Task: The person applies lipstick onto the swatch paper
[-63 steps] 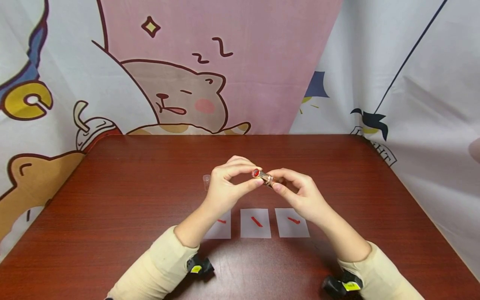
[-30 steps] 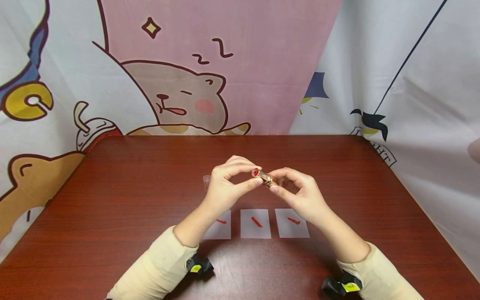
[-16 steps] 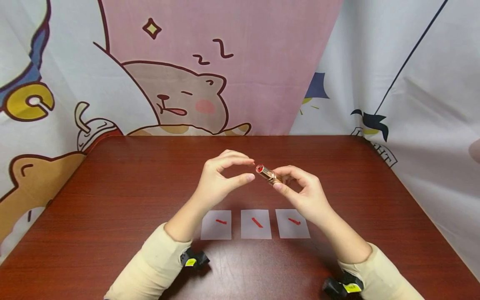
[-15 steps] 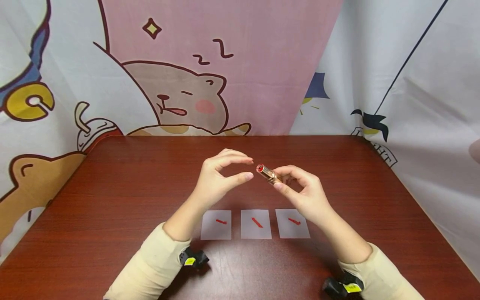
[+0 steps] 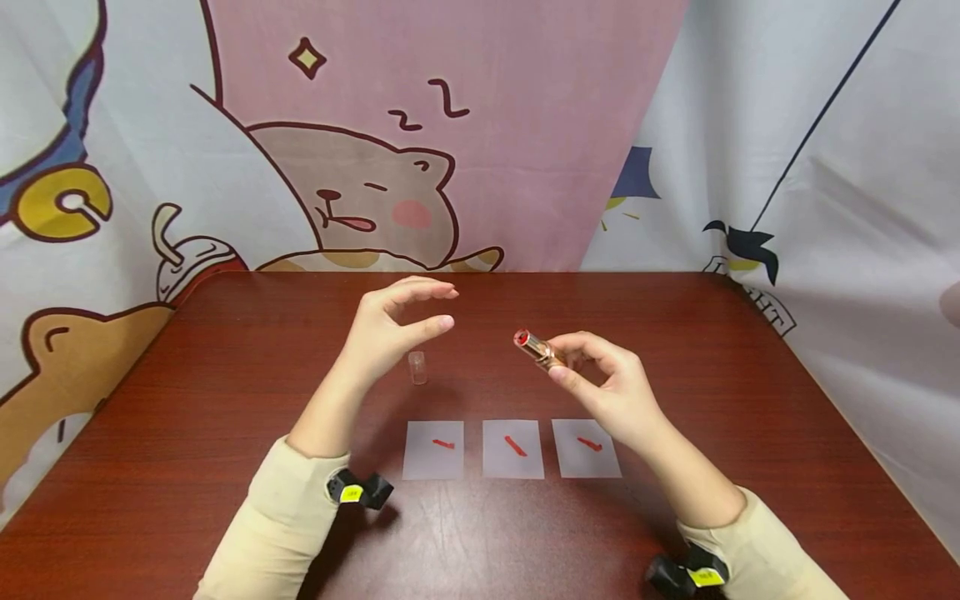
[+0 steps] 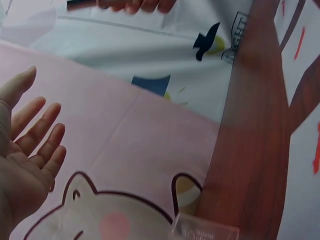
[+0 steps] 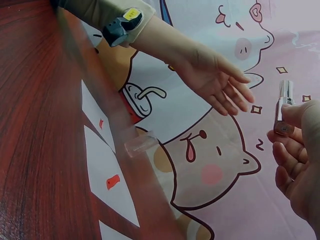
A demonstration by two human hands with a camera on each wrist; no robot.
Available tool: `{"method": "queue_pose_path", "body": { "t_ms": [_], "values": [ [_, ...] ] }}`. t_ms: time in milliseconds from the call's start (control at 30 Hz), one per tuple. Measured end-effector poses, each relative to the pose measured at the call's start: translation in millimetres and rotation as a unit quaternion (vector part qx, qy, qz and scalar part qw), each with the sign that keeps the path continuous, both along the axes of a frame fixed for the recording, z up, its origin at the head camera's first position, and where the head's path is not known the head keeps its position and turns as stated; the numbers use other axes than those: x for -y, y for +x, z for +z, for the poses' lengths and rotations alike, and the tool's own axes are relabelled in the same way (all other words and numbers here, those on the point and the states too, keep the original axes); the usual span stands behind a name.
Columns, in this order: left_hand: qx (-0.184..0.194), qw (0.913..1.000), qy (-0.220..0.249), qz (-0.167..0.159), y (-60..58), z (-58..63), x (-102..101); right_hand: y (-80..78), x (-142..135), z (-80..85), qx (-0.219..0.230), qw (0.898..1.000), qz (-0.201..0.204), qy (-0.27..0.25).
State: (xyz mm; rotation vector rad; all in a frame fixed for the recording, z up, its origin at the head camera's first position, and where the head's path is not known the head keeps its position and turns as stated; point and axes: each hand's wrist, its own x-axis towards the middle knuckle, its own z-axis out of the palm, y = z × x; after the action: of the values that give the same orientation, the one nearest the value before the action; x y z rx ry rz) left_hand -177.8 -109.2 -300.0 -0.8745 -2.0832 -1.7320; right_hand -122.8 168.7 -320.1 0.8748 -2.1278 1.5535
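Note:
My right hand (image 5: 611,383) pinches a lipstick (image 5: 537,348) with a shiny gold tube, raised above the table. Red shows at its far end, which points up and left. In the right wrist view the same lipstick (image 7: 284,107) stands nearly upright between thumb and fingers. To the left, my left hand (image 5: 386,329) is held in the air with thumb and fingers apart and nothing between them. Behind and below its wrist, a clear cap (image 5: 417,368) stands on the table. The left wrist view catches part of that cap (image 6: 205,230) at its bottom edge.
Three white paper cards lie in a row in front: the left card (image 5: 420,462), the middle card (image 5: 498,467) and the right card (image 5: 573,465). Each bears one red stroke. A printed curtain (image 5: 525,125) hangs behind the brown table (image 5: 262,350).
My left hand has let go of the lipstick's end and moved away, left and up. The right hand still holds the lipstick nearly in place. The clear cap shows fully again.

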Motion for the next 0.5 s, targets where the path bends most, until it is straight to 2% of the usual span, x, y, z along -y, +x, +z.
{"method": "queue_pose_path", "body": {
  "t_ms": [133,300,500],
  "values": [
    [0.033,0.9994,-0.011,0.004,-7.7,-3.2,10,0.2,-1,-0.3,0.003,1.000,0.002,-0.002],
    [0.079,0.9956,-0.049,-0.007,-16.0,-9.2,22,0.1,-1,-0.3,0.005,1.000,0.004,-0.003],
    [0.113,0.9896,-0.085,-0.026,-24.8,-19.1,33,-0.9,0,-0.5,0.008,1.000,0.008,-0.002]
  ]
}}
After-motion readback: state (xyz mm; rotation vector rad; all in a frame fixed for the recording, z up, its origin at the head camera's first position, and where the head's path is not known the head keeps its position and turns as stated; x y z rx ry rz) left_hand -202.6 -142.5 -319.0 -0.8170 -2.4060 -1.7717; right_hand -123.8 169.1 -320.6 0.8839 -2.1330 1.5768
